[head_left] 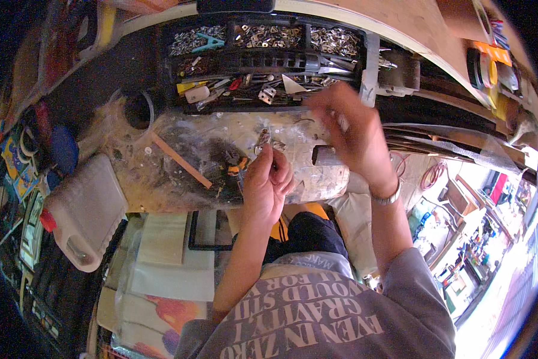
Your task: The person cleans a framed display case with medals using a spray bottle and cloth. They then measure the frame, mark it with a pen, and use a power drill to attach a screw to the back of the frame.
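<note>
Left hand (267, 182) has its fingers pinched tight on a small metal clip (263, 141) over the messy worktop (161, 173); right hand (346, 128) is blurred near the black parts tray (269, 60), can't tell its fingers.

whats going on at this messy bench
A person sits at a worn, cluttered work block. The left hand pinches a small metal piece above it. The right hand is raised and blurred near a black tray of small metal parts behind.
</note>
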`<state>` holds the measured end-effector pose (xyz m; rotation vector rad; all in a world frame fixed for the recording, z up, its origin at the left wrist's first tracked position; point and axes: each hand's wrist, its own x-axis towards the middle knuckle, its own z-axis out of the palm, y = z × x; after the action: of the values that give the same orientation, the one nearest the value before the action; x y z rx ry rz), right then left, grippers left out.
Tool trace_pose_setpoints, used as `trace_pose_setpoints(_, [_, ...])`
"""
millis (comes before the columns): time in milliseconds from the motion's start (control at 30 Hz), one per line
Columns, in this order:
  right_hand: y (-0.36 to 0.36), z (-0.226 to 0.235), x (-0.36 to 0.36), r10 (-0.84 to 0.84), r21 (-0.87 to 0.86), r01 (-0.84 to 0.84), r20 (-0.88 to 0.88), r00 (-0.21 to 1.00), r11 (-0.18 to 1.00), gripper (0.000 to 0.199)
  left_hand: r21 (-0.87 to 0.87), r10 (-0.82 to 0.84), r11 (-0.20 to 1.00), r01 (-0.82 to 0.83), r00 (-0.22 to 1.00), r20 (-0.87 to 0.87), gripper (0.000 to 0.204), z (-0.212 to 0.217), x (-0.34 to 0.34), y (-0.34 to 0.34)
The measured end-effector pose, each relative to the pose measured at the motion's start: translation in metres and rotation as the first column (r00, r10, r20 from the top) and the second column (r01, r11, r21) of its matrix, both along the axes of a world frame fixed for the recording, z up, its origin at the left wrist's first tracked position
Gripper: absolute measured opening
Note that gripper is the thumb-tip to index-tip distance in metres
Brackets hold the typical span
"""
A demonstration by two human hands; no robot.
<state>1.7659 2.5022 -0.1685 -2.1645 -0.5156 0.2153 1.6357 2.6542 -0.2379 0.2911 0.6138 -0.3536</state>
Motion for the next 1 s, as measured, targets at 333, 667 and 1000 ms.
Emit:
trace_pose_setpoints(333, [0.073,-0.055,0.096,0.329,-0.244,-0.248,0.386,0.862,0.938,0.021,0.198,0.137,0.971,-0.134,0.991,0.001,0.027,0.011,-0.01,0.021])
trace_pose_setpoints(667, [0.188,-0.096,0.108,0.609,-0.684,-0.199,0.43,0.666,0.702,0.017,0.069,0.357,0.927,-0.369,0.923,0.145,0.057,0.012,-0.014,0.054])
trace_pose_setpoints(1000, [0.194,-0.116,0.14,0.659,-0.786,-0.212,0.301,0.689,0.58,0.017,-0.202,0.531,0.844,-0.498,0.83,0.17,0.066,0.025,-0.024,0.071])
